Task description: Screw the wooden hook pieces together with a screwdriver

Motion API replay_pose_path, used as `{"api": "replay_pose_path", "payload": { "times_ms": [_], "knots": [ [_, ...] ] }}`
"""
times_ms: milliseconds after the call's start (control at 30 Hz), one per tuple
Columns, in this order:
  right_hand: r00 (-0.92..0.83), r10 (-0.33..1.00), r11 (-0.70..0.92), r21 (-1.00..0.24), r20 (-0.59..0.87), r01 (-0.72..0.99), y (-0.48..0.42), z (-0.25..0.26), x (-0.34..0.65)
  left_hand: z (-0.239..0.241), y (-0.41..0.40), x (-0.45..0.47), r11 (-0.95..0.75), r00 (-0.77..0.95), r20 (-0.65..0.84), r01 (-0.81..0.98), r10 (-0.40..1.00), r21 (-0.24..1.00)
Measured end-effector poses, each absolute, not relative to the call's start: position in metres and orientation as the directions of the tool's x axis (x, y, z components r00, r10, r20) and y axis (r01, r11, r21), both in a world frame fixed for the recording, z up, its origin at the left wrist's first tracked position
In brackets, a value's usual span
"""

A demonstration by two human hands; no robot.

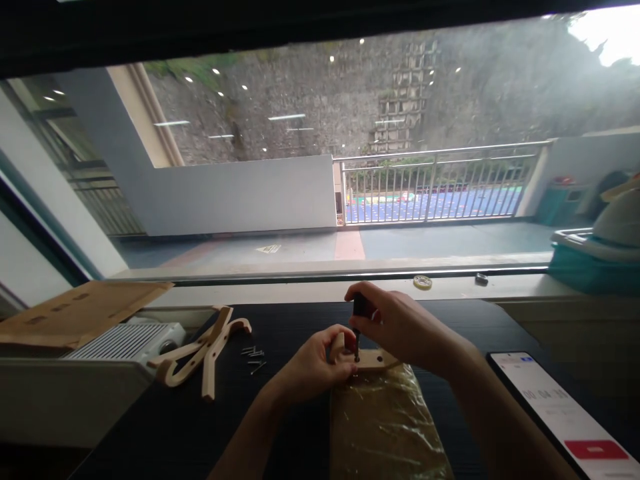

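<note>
My right hand (387,313) is closed round the dark handle of a screwdriver (358,308), which stands upright. Its tip meets a hole in a pale wooden piece (373,360); whether a screw sits there is too small to tell. With thumb and fingers, my left hand (327,360) grips the left end of that wooden piece, close to the screwdriver tip. A second dark hole shows to the right of the tip. Beneath the wood lies a brown package (385,427) wrapped in shiny clear plastic.
Several screws (255,355) lie on the dark table (285,327), beside curved wooden parts (207,350). A phone (555,407) showing a timer lies at right. Behind are a tape roll (423,283) on the sill, a teal container (590,263) and brown cardboard (85,310).
</note>
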State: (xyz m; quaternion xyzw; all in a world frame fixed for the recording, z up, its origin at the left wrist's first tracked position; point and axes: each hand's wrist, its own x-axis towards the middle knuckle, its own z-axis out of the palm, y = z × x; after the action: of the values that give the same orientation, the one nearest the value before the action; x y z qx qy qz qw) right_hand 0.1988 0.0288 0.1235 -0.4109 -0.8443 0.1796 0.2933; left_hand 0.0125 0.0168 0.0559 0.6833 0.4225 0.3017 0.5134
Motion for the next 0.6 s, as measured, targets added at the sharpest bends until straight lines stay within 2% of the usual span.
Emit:
{"api": "replay_pose_path", "payload": {
  "times_ms": [133, 333, 600],
  "knots": [
    [-0.459, 0.798, 0.603, -0.524, 0.391, 0.602, 0.0298, 0.1199, 0.1986, 0.0549, 0.0166, 0.0158, -0.078, 0.417, -0.059, 0.303, 0.907, 0.950],
    [-0.499, 0.784, 0.606, -0.628, 0.368, 0.489, 0.0299, 0.1169, 0.1977, 0.0562, 0.0147, 0.0176, -0.148, 0.453, 0.025, 0.237, 0.891, 0.960],
    [-0.479, 0.763, 0.645, -0.559, 0.433, 0.521, 0.0271, 0.1176, 0.1938, 0.0644, 0.0115, 0.0197, -0.263, 0.372, 0.154, 0.264, 0.916, 0.928]
  ]
}}
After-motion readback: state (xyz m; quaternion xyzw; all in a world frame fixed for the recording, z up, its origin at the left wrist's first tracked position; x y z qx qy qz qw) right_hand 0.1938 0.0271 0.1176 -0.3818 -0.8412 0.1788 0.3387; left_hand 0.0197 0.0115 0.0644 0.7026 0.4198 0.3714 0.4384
